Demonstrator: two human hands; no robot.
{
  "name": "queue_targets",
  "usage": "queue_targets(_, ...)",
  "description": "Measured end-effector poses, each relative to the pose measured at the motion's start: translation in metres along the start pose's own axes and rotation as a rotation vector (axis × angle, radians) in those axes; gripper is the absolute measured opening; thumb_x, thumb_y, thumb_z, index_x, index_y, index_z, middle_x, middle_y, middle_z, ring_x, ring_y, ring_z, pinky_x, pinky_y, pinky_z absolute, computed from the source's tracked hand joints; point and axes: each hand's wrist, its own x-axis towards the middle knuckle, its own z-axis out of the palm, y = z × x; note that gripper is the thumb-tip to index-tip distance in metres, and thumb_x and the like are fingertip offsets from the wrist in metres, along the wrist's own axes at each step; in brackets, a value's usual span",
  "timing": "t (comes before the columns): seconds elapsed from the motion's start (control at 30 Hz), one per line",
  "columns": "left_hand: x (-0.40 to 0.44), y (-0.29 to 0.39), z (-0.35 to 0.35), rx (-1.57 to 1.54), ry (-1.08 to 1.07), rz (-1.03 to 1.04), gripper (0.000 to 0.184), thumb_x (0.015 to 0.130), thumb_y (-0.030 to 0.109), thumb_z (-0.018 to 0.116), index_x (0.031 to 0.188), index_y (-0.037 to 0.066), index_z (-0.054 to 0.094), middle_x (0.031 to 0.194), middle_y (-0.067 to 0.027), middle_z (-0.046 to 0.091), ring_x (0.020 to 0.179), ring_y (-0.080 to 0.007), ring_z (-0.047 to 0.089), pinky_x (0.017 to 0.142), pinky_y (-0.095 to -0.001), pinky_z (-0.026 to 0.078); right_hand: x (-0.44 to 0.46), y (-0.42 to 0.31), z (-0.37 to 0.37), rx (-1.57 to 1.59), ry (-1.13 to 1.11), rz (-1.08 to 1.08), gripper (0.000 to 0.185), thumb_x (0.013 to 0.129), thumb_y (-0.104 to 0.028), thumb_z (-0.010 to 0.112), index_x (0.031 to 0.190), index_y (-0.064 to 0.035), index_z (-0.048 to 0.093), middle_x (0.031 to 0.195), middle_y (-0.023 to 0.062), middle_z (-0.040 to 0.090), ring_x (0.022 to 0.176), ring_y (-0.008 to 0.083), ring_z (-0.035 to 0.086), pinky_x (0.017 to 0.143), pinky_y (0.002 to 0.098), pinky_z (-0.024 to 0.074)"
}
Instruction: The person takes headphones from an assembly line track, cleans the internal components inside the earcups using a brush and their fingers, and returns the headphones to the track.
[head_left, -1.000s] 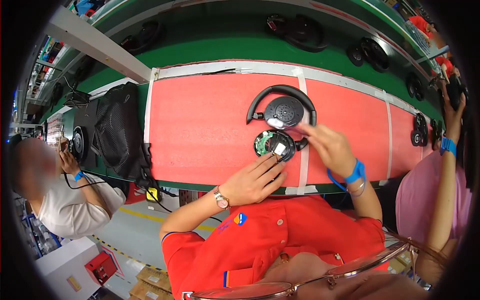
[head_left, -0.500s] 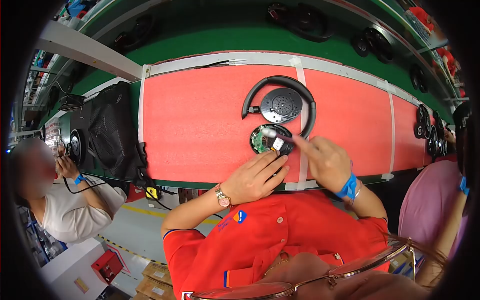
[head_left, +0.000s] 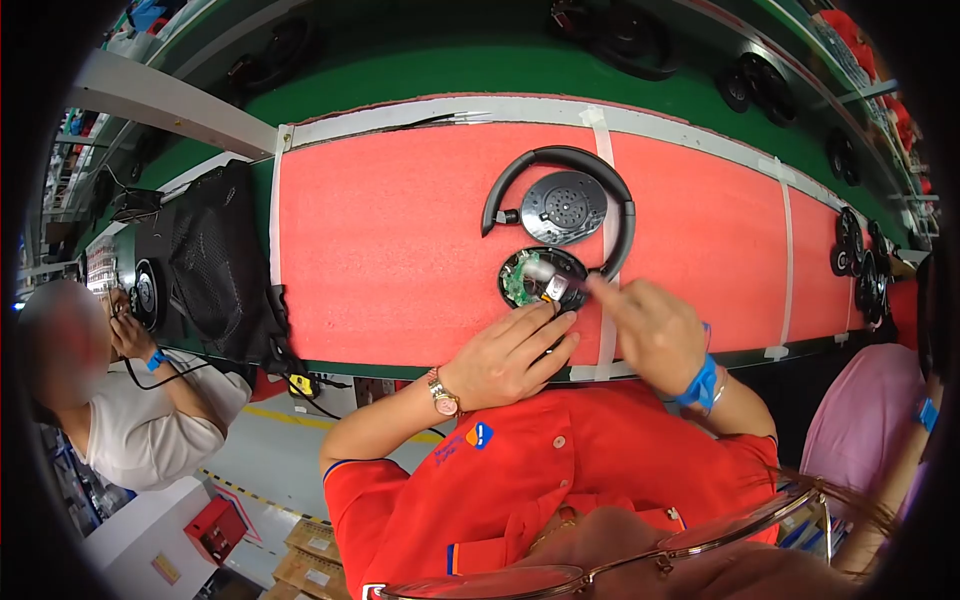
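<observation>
On the red mat, a black headphone lies with its headband curved away from me. One ear cup is open, baring a green circuit board and a silvery white block. My left hand is closed at its near edge, fingertips holding the rim. My right hand pinches a slim brush-like tool with a dark handle; its pale end is blurred over the board. The other ear cup, covered by a dark round plate with small holes, rests inside the headband.
A black mesh bag lies left of the mat. Thin pointed tools rest along the white ledge. Beyond it, headphones lie on a green surface. People sit on both sides, one in a white top.
The tool's pale end has shifted slightly and is more blurred over the board. My left hand stays at the ear cup. The view has moved slightly.
</observation>
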Motion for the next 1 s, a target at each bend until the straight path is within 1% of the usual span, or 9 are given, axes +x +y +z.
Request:
queue_targets(0.4, -0.001, 0.0, -0.001, -0.03, -0.011, -0.005, 0.047, 0.072, 0.014, 0.066, 0.116, -0.002, 0.059, 0.127, -0.0192, 0.055, 0.113, -0.0348, 0.056, 0.097, -0.0463, 0.049, 0.031, 0.035, -0.024, 0.061, 0.017, 0.127, 0.036, 0.084, -0.006, 0.064, 0.12, -0.0091, 0.064, 0.08, 0.0085, 0.058, 0.06, 0.0236, 0.056, 0.052, 0.0327, 0.0443)
queue_targets(0.5, -0.002, -0.001, -0.002, -0.001, -0.033, 0.024, 0.047, 0.072, 0.013, 0.066, 0.116, -0.002, 0.059, 0.128, -0.0192, 0.054, 0.114, -0.0344, 0.056, 0.098, -0.0461, 0.048, 0.065, 0.071, -0.01, 0.129, 0.309, 0.102, 0.035, 0.086, -0.015, 0.068, 0.119, -0.0041, 0.062, 0.078, 0.0039, 0.06, 0.058, 0.0161, 0.052, 0.051, 0.0272, 0.0412)
queue_targets(0.57, -0.002, -0.002, -0.004, -0.005, -0.032, 0.036, 0.046, 0.073, 0.013, 0.065, 0.115, -0.002, 0.059, 0.129, -0.0192, 0.054, 0.115, -0.0339, 0.056, 0.099, -0.0457, 0.048, 0.087, 0.085, -0.004, 0.715, 0.085, 0.553, 0.032, 0.088, -0.023, 0.069, 0.111, -0.0012, 0.062, 0.072, -0.0026, 0.057, 0.053, 0.0074, 0.044, 0.046, 0.0219, 0.0336)
queue_targets(0.6, -0.002, -0.003, -0.005, -0.021, -0.035, 0.038, 0.045, 0.073, 0.013, 0.065, 0.115, -0.002, 0.059, 0.129, -0.0192, 0.054, 0.116, -0.0335, 0.056, 0.099, -0.0454, 0.048, 0.097, 0.091, -0.005, 0.715, 0.095, 0.537, 0.032, 0.088, -0.023, 0.069, 0.111, -0.0012, 0.062, 0.072, -0.0026, 0.057, 0.053, 0.0074, 0.044, 0.046, 0.0219, 0.0336)
queue_targets(0.67, -0.003, -0.006, -0.006, 0.014, -0.045, 0.057, 0.045, 0.074, 0.014, 0.064, 0.115, -0.002, 0.059, 0.128, -0.0192, 0.055, 0.115, -0.0334, 0.056, 0.099, -0.0456, 0.048, 0.114, 0.106, -0.013, 0.994, -0.461, 0.579, 0.026, 0.09, -0.028, 0.067, 0.097, -0.0031, 0.062, 0.074, -0.0004, 0.061, 0.048, 0.0036, 0.04, 0.042, 0.0211, 0.0281)
queue_targets(0.7, -0.004, -0.007, -0.008, -0.023, -0.045, 0.06, 0.044, 0.073, 0.012, 0.064, 0.115, -0.002, 0.059, 0.127, -0.0189, 0.056, 0.115, -0.0334, 0.057, 0.099, -0.0453, 0.048, 0.121, 0.11, -0.012, 1.058, -0.529, 0.67, 0.022, 0.091, -0.026, 0.066, 0.091, -0.0054, 0.061, 0.067, -0.0023, 0.055, 0.045, 0.0013, 0.033, 0.041, 0.0197, 0.0206)
queue_targets(0.8, 0.0, -0.013, -0.028, -0.064, -0.005, 0.04, 0.045, 0.068, 0.004, 0.066, 0.113, -0.001, 0.06, 0.121, -0.0183, 0.059, 0.111, -0.0338, 0.059, 0.098, -0.0447, 0.048, 0.133, 0.104, -0.02, 1.113, -0.45, 0.535, 0.025, 0.09, -0.023, 0.066, 0.106, -0.0036, 0.059, 0.072, -0.0038, 0.052, 0.049, 0.0001, 0.034, 0.041, 0.0176, 0.022)
queue_targets(0.9, 0.01, -0.031, -0.055, -0.009, 0.262, -0.225, 0.05, 0.066, 0.001, 0.066, 0.115, -0.001, 0.057, 0.119, -0.0205, 0.058, 0.108, -0.0367, 0.057, 0.093, -0.0455, 0.046, 0.149, 0.086, -0.039, 1.089, -0.244, 0.377, 0.043, 0.088, -0.017, 0.069, 0.125, -0.0029, 0.053, 0.081, -0.0036, 0.054, 0.057, 0.001, 0.041, 0.044, 0.0167, 0.0271)
queue_targets(1.0, 0.04, -0.076, -0.081, 0.087, 0.523, -0.514, 0.045, 0.073, -0.004, 0.061, 0.117, -0.002, 0.052, 0.109, -0.0197, 0.056, 0.1, -0.0372, 0.056, 0.088, -0.0409, 0.046, 0.171, 0.075, -0.038, 0.963, -0.013, 0.12, 0.038, 0.079, -0.002, 0.073, 0.115, -0.0026, 0.058, 0.083, -0.0012, 0.056, 0.069, 0.0068, 0.052, 0.056, 0.0204, 0.0405)
